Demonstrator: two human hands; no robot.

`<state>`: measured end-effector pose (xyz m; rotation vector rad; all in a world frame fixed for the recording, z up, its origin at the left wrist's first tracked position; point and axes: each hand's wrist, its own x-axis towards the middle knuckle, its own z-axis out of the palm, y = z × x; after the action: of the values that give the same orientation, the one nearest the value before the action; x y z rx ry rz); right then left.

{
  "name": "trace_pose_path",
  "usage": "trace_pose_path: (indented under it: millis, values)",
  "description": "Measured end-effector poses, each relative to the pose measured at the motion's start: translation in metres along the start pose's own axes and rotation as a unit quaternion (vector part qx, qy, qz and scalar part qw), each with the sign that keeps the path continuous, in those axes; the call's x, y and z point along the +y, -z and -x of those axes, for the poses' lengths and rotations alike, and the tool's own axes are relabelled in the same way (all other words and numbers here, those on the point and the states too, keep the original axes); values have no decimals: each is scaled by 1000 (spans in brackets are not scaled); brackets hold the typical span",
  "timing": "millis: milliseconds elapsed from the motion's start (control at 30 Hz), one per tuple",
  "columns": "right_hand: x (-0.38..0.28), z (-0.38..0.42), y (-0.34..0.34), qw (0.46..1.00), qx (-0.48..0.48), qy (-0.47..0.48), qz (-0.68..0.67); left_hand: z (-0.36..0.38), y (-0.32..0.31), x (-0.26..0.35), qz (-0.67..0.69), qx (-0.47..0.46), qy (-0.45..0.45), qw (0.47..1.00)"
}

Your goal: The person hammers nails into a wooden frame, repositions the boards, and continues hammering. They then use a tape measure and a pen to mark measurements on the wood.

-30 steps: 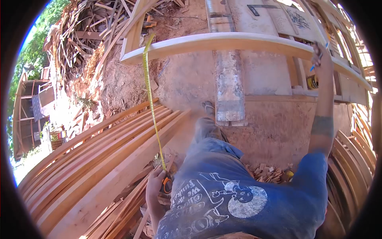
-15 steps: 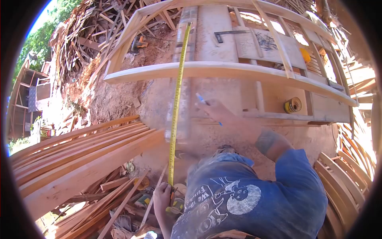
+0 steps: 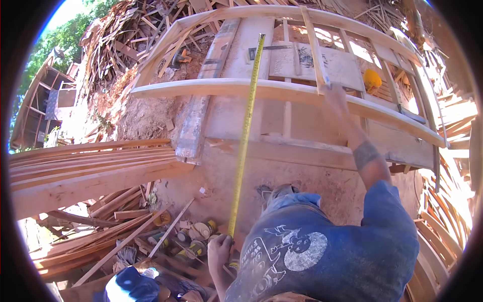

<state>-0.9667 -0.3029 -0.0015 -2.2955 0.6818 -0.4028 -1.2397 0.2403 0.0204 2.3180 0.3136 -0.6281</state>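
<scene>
At the lower middle, my left hand [image 3: 220,250] is closed around the base of a tape measure, whose case is mostly hidden. The yellow blade [image 3: 242,151] runs forward from it, crosses the near rail of a wooden frame [image 3: 201,86] and ends beyond that rail. My right hand [image 3: 334,96] reaches to the near rail where a crosspiece [image 3: 314,50] meets it. A blue-and-white pen [image 3: 327,80] pokes out of its slightly blurred, closed fingers.
Stacked planks [image 3: 100,168] lie at left. Several used cans [image 3: 205,229] stand among offcuts at lower left. Beyond the near rail are a dark metal square [image 3: 271,48] and a yellow round object [image 3: 372,79]. Scrap wood [image 3: 126,45] is heaped behind; a weathered board [image 3: 196,121] lies under the frame.
My right hand with the pen has moved right and forward to the frame's rail and crosspiece. The tape blade's far end has shifted right. The view has turned slightly.
</scene>
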Motion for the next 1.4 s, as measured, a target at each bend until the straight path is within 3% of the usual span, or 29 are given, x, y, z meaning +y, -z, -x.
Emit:
trace_pose_path:
  millis: [67,167,233,333,533,633,700,767,833,933,1067,1133,1400]
  values:
    - [44,-66,16,989,79,-39,116,19,-11,8,0,14,7,1000]
    - [51,-110,9,982,-13,32,188,48,-39,20,2,33,16,999]
    - [30,-123,-13,971,-123,48,199,66,-66,20,22,48,14,999]
    - [20,-126,-21,969,-130,29,210,87,-98,36,50,40,43,997]
    - [30,-141,-47,984,-99,73,130,73,-140,80,64,-1,35,997]
    - [29,-139,-19,960,-262,-44,-90,44,-143,121,27,5,32,999]
    - [57,-164,-18,976,-204,56,-44,23,-142,160,37,5,29,999]
    - [58,-163,21,930,-280,-60,-230,-5,-153,196,31,0,26,999]
    - [59,-159,51,876,-310,-110,-351,-34,-164,231,9,-7,21,1000]
    - [55,-173,61,891,-277,-119,-339,-70,-179,295,16,-20,20,999]
    - [75,-235,26,931,-234,-82,-268,-105,-198,359,-3,-28,41,999]
    - [88,-272,10,913,-247,-103,-308,-114,-204,381,12,-15,41,999]
    - [96,-426,-34,882,-220,-185,-374,-125,-214,376,-3,-21,98,995]
